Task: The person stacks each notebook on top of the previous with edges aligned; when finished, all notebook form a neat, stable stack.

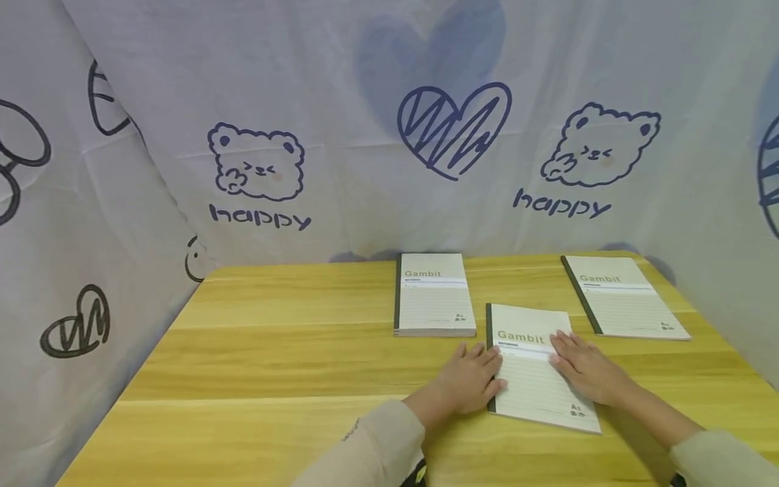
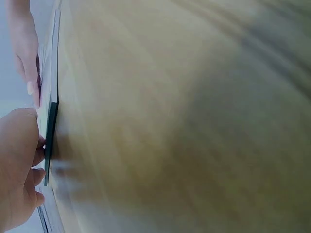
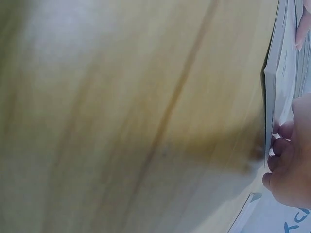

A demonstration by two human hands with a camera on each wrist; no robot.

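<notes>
A white "Gambit" notebook with a dark spine lies slightly turned on the wooden table, between the two hands. My left hand is at its spine side, fingertips right at the dark edge and thumb reaching the cover. Over the right edge, my right hand rests with extended fingers on the cover. From the left wrist view, the dark spine runs beside the left fingers. In the right wrist view, the right fingertips sit along the notebook's pale edge.
Behind the left hand lies a stack of similar notebooks. Another notebook lies near the table's back right corner. A white curtain with bear and heart drawings hangs behind the wooden table.
</notes>
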